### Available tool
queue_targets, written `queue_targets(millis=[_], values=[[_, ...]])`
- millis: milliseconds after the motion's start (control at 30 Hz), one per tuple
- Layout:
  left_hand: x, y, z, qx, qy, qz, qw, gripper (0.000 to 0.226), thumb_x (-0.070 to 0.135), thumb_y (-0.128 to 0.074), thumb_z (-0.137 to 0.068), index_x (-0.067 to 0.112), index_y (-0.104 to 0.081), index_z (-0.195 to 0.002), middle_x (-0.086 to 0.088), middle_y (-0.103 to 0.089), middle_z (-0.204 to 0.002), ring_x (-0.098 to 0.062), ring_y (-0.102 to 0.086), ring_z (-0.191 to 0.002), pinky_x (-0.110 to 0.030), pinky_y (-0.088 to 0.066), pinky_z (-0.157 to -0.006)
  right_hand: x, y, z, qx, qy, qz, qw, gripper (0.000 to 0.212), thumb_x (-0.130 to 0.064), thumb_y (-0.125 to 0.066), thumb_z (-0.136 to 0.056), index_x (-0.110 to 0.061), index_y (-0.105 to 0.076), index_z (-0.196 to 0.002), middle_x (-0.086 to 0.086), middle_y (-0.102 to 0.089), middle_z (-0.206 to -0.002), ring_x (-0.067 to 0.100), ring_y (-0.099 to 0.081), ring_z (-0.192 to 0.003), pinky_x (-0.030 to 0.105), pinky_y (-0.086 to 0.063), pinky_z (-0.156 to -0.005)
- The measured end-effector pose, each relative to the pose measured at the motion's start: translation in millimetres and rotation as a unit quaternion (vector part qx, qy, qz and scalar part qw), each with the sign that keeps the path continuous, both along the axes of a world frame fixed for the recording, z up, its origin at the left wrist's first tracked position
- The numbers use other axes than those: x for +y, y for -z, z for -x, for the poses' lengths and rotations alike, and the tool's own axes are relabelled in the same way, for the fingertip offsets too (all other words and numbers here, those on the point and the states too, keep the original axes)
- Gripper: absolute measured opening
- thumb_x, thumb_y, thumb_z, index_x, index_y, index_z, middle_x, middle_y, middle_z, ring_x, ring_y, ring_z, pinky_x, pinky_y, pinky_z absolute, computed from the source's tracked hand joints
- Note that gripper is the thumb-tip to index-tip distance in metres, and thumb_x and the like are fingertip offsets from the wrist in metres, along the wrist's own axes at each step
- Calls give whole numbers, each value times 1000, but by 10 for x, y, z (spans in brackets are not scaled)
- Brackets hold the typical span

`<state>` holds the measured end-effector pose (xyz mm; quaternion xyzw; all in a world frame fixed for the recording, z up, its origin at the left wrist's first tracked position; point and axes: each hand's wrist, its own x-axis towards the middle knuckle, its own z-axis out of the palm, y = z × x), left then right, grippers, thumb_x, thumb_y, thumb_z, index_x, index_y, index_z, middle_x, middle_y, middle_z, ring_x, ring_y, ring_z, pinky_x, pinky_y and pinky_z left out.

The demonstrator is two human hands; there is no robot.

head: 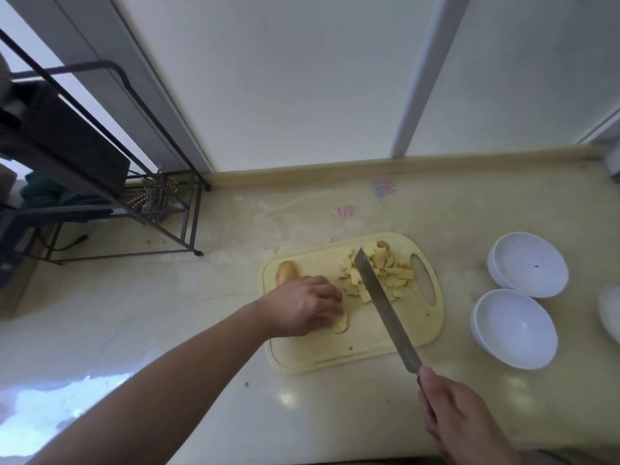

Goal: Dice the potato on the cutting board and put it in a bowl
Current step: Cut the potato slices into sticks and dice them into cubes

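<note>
A pale yellow cutting board (385, 344) lies on the counter. A heap of diced potato pieces (379, 273) sits at its far right, near the handle hole. An unpeeled potato piece (286, 272) lies at the board's far left. My left hand (302, 310) rests over sliced potato (342, 325) in the board's middle, its fingers curled down on the slices. My right hand (463, 421) grips the handle of a long knife (382, 303), whose blade slants over the board with its tip by the diced heap.
Two white bowls (528, 263) (515, 327) stand right of the board, and a third dish (612, 313) is cut by the right edge. A dark metal rack (100, 169) stands at the left. A wall runs along the counter's back.
</note>
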<state>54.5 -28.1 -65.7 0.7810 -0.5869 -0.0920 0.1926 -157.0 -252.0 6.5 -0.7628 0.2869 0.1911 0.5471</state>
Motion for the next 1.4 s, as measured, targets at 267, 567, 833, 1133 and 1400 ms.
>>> queue_targets(millis=[267, 567, 833, 1133, 1400], values=[[-112, -50, -152, -81, 155, -12, 985, 21, 24, -65, -93, 9, -71, -107, -11, -67, -122, -33, -62, -108, -42, -56, -85, 39, 71, 33, -2, -6, 2, 1000, 50, -49, -42, -92, -20, -47, -52, 0, -43, -42, 12, -42, -42, 29, -35, -54], [-137, 12, -44, -117, 132, -6, 984, 28, 22, -63, -86, 13, -70, -111, -14, -64, -115, -32, -60, -100, -40, -57, -67, -7, 55, -36, -19, -13, 23, 999, 50, -48, -41, -94, -20, -46, -53, 0, -44, -42, 10, -40, -40, 26, -32, -51], [-186, 135, 463, -60, -327, 39, 942, 43, 18, -85, -68, 13, -73, -109, -12, -65, -104, -31, -63, -87, -37, -58, -62, 55, 77, -192, -11, -48, 47, 998, 57, -71, -32, -74, -19, -43, -56, -2, -45, -44, 8, -40, -43, 26, -33, -52], [-194, 149, 713, 2, -398, 106, 911, 32, 9, -74, -80, 7, -71, -111, -8, -64, -112, -30, -57, -103, -39, -50, -93, 219, 95, -400, -36, -143, 102, 984, 58, -69, -31, -80, -17, -42, -57, -2, -51, -51, 8, -47, -51, 21, -38, -54], [-113, 213, 676, 18, -333, 157, 930, 24, 2, -75, -82, 7, -74, -105, -5, -66, -115, -29, -59, -109, -29, -47, -97, 259, 89, -385, -32, -176, 118, 977, 56, -72, -24, -77, -22, -40, -57, -17, -57, -54, 6, -50, -53, 20, -37, -53]])
